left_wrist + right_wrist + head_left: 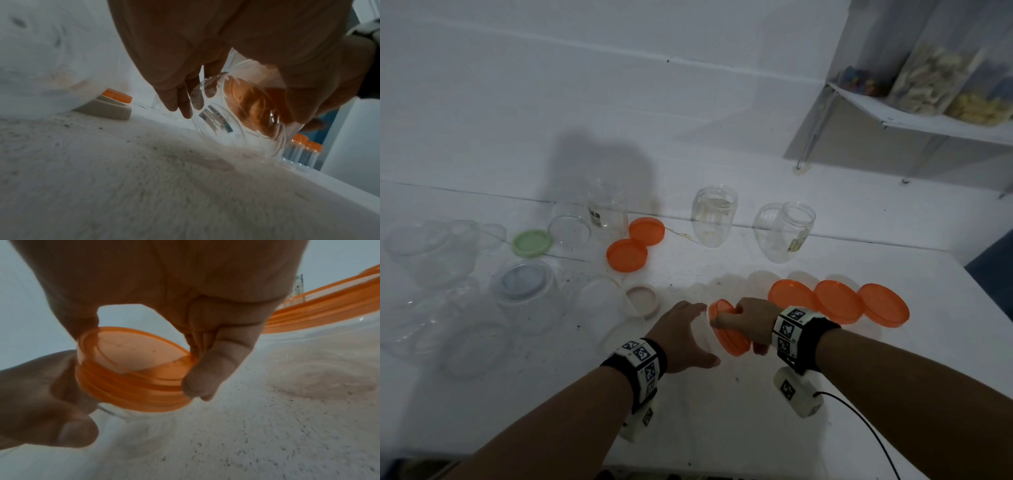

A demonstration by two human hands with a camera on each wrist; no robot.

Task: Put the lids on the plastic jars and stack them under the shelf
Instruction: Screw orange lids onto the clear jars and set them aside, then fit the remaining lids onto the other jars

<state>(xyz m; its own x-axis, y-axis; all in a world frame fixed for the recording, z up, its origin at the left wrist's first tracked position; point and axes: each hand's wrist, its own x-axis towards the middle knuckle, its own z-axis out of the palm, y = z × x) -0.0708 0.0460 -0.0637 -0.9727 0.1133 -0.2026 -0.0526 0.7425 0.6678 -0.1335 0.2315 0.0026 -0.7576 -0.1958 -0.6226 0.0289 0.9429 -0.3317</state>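
A clear plastic jar (702, 334) lies tilted on its side just above the white table, and my left hand (681, 337) grips its body. The same clear jar (236, 129) shows under my left fingers (176, 100) in the left wrist view. My right hand (748, 323) pinches an orange lid (727, 329) by its rim against the jar's mouth. In the right wrist view the orange lid (133, 369) sits between my right thumb and fingers (213, 369), over the jar's neck. Three capped jars (839, 301) with orange lids stand to the right.
Two open jars (750, 222) stand at the back. Two loose orange lids (637, 245), a green lid (532, 242), a beige lid (642, 298) and several clear containers (524, 291) crowd the left. A wall shelf (928, 116) with filled jars hangs at the upper right.
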